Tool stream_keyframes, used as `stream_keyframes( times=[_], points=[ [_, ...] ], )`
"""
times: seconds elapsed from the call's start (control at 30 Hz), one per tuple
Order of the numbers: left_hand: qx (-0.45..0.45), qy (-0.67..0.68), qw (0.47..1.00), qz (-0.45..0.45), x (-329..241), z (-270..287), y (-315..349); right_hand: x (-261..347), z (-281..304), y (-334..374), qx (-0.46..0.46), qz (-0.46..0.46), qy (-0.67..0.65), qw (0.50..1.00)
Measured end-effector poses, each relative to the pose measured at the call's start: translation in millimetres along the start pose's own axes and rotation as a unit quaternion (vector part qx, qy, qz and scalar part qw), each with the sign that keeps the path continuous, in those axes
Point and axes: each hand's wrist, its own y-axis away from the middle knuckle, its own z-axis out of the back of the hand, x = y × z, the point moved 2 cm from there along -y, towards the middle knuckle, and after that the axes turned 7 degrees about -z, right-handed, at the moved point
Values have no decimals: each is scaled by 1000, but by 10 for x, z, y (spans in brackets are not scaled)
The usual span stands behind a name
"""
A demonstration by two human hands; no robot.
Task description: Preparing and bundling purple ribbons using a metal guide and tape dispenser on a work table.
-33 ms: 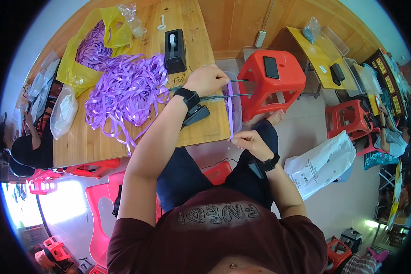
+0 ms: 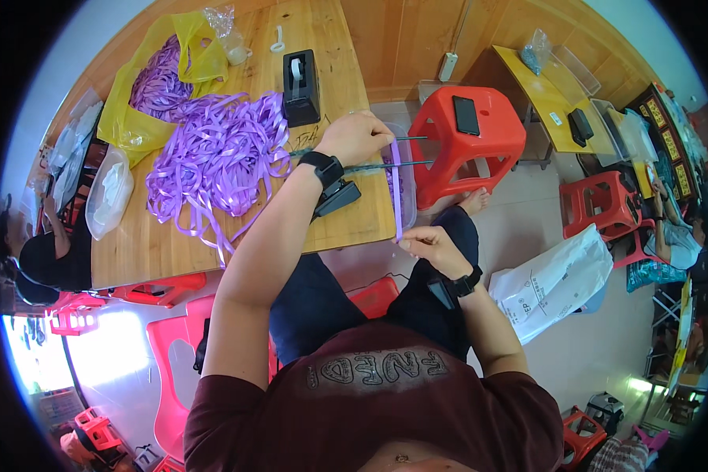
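Note:
A strip of purple ribbon (image 2: 396, 193) runs taut between my two hands, just past the table's right edge. My left hand (image 2: 357, 136) pinches its far end, fingers closed, above two thin dark rods (image 2: 401, 164) that jut out from the table. Nearer to me, my right hand (image 2: 435, 248) grips the lower end between thumb and forefinger. A large heap of loose purple ribbon (image 2: 212, 161) lies on the wooden table (image 2: 338, 47) to the left of my left forearm. Partly hidden under my left wrist is a black clamp-like object (image 2: 338, 198).
A yellow plastic bag (image 2: 118, 118) with more ribbon stands at the far left, near a black tape dispenser (image 2: 300, 98). Beyond my hands is a red stool (image 2: 480, 141) with a phone (image 2: 466, 116) on it. A white bag (image 2: 554, 283) lies on the floor at right.

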Motion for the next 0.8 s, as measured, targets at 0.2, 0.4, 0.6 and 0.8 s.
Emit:
stream_keyframes(
  times=[0.2,0.4,0.6,0.8],
  points=[
    [-8,2,1000,-14,-2,-21,12,77,11,220,-40,41,0,998],
    [-4,0,1000,-1,-8,-23,19,369,-24,333,-24,40,19,999],
    [-15,-4,1000,-18,65,-38,22,1312,-17,165,-23,230,90,969],
    [-37,113,990,80,48,12,20,1833,177,-613,-73,200,57,975]
  ],
)
